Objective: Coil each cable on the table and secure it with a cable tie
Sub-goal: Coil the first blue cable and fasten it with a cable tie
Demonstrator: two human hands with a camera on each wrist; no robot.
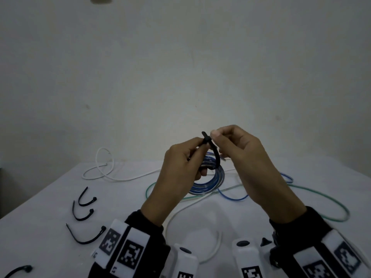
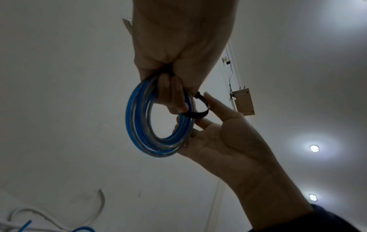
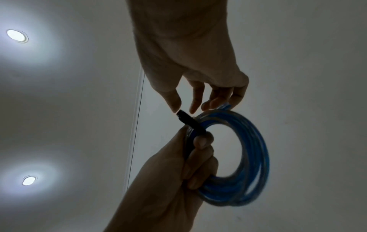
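A blue and clear cable wound into a coil hangs above the table in my left hand, whose fingers curl through the ring. A black cable tie loops around the coil's top, its end sticking up past the left thumb. In the right wrist view the tie points up from the left fist. My right hand hovers at that end, its thumb tip touching it, the index just beside it, the other fingers resting on the coil. The tie's loop is loose.
Three spare black ties lie at the table's left, and another one lies near the front edge. Loose white cable, green cable and blue cable sprawl across the white table under and beside my hands. A wall stands behind.
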